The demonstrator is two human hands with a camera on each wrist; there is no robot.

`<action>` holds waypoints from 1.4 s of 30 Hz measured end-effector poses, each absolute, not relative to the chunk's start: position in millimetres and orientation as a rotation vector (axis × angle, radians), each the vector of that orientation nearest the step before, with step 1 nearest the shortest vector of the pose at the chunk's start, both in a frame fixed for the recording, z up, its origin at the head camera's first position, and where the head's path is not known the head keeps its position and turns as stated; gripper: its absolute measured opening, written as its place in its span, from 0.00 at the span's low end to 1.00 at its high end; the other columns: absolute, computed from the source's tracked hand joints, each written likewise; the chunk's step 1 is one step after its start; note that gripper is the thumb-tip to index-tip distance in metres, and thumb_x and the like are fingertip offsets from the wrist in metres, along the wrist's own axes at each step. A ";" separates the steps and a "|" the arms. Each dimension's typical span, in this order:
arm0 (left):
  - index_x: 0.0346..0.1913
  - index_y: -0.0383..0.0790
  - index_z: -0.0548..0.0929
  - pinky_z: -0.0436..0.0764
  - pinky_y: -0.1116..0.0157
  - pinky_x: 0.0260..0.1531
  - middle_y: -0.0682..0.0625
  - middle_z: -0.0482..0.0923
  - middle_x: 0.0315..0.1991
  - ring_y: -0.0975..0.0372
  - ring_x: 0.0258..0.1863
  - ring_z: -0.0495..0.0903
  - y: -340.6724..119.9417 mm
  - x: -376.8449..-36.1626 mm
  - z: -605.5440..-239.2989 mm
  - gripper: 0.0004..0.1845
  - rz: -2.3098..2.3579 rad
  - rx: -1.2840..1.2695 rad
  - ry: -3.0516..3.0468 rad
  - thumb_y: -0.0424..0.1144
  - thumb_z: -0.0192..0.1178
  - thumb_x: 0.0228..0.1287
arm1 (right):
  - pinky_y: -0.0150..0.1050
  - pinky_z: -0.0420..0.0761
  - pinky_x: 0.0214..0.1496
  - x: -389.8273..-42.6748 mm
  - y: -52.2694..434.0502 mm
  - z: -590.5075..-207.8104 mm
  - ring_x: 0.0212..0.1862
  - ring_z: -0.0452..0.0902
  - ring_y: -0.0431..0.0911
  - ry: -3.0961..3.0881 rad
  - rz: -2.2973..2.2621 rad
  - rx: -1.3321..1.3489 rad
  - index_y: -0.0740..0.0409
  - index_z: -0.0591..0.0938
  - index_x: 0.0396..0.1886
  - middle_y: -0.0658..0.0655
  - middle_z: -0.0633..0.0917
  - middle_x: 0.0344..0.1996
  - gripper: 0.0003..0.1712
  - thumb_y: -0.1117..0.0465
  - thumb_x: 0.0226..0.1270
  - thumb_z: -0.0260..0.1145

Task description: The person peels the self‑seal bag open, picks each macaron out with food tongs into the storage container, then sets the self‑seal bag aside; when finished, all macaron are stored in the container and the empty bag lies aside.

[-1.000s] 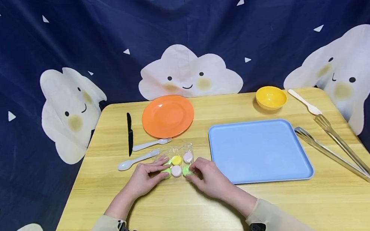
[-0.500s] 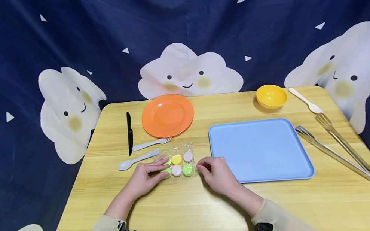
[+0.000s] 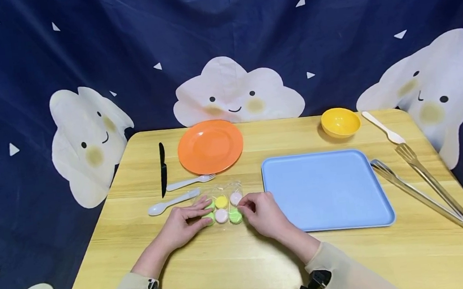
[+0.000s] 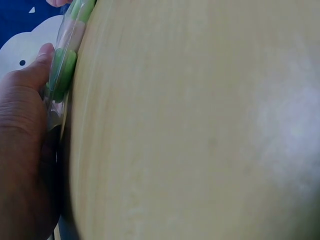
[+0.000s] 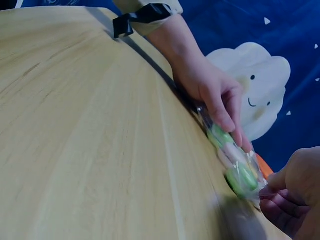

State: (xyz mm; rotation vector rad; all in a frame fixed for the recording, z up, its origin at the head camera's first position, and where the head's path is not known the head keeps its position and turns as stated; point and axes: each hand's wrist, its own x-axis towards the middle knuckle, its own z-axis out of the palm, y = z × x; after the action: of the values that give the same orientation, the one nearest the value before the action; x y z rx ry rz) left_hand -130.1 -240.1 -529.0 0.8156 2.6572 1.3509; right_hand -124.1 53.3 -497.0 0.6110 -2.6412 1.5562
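Note:
A clear plastic bag lies flat on the table, holding several round macaron-like pieces in green, yellow and pale pink. My left hand rests its extended fingers on the bag's left end, covering part of two green pieces. At the right end, my right hand pinches the bag's edge between thumb and curled fingers, beside a green piece. The right wrist view shows the plastic drawn up at that pinch. From the left wrist, the bag is seen edge-on with a green piece near the thumb.
Left of and behind the bag lie a white spoon, a white fork, a black knife and an orange plate. To the right are a blue tray, a yellow bowl, a second white utensil and metal tongs.
My right hand moved right, off the green piece to the bag's right edge, then came back left onto that edge. The left hand has stayed on the bag's left end.

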 end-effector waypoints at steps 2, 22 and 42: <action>0.57 0.46 0.91 0.69 0.57 0.73 0.57 0.82 0.65 0.57 0.72 0.73 -240.0 -129.4 -529.9 0.17 1.358 0.825 2.661 0.41 0.75 0.67 | 0.33 0.81 0.25 -124.3 56.8 -497.2 0.24 0.77 0.35 -2.652 1.546 0.588 0.62 0.90 0.35 0.51 0.87 0.24 0.03 0.71 0.68 0.74; 0.56 0.45 0.91 0.68 0.55 0.74 0.58 0.81 0.64 0.58 0.72 0.73 -237.7 -128.4 -528.3 0.16 1.367 0.790 2.653 0.40 0.76 0.67 | 0.31 0.85 0.28 -138.8 50.7 -495.0 0.25 0.79 0.36 -2.690 1.502 0.560 0.57 0.86 0.30 0.46 0.82 0.23 0.09 0.63 0.62 0.80; 0.56 0.43 0.91 0.69 0.53 0.73 0.56 0.82 0.64 0.57 0.71 0.74 -238.3 -127.7 -527.7 0.16 1.351 0.788 2.674 0.41 0.76 0.67 | 0.32 0.84 0.31 -150.2 63.9 -489.4 0.25 0.77 0.37 -2.739 1.435 0.555 0.60 0.86 0.30 0.46 0.82 0.23 0.05 0.67 0.61 0.76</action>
State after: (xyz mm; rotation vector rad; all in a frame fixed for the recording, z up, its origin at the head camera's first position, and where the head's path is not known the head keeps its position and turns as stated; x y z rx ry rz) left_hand -127.7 -238.3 -527.7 0.7876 2.6741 1.3512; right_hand -150.2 63.9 -489.4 0.5546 -2.7387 1.4352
